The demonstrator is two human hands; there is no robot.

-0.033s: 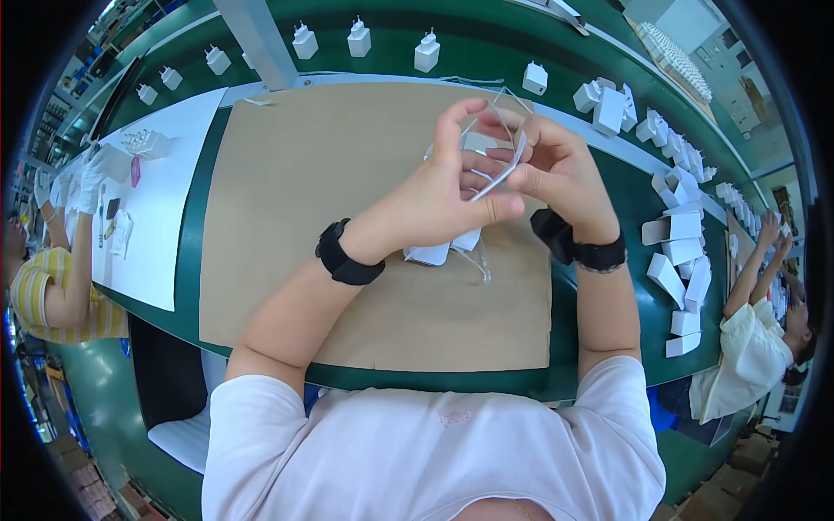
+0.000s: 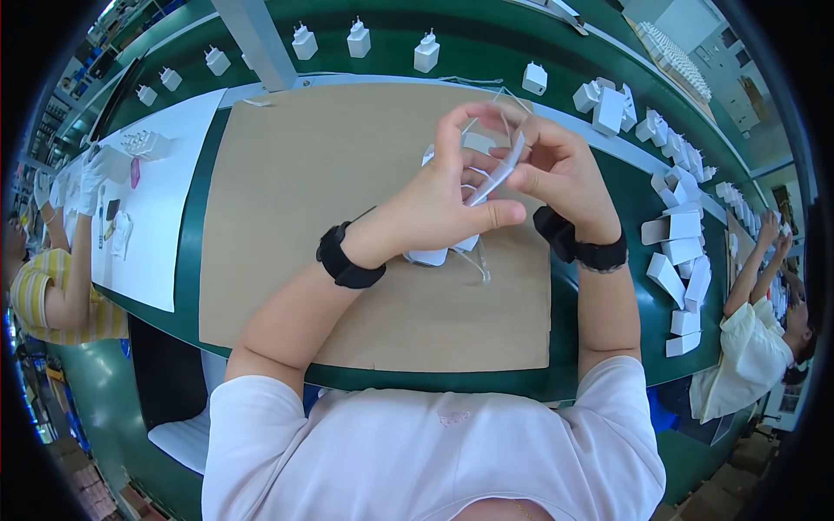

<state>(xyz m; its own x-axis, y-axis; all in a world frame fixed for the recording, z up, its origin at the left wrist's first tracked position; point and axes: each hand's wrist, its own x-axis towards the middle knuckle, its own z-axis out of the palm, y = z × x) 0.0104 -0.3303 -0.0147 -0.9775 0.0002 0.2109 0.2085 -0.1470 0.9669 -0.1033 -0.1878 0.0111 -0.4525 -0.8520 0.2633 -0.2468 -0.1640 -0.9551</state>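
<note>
Both hands meet above the right half of a brown sheet [image 2: 287, 217], round a thin, bent white piece [image 2: 500, 175]. My right hand [image 2: 563, 169] pinches its edge between thumb and curled fingers. From the left, my left hand [image 2: 417, 204] curls its fingers behind the piece, its index finger arching over the top and its thumb stretched out below. Thin clear strips stick up by the fingertips. Under the hands lie white flat parts [image 2: 427, 258] and a clear strip [image 2: 483, 271], partly covered. What kind of piece this is, I cannot make out.
White plug adapters [image 2: 426, 52] stand along the green shelf at the back. To the right, small white boxes [image 2: 682, 252] lie in a loose pile. A white sheet [image 2: 165, 226] with small items lies left. One person works at each side.
The white piece has turned slightly and shows more of its broad face. My left index finger has moved right, closer to my right fingers. The wrists have barely shifted.
</note>
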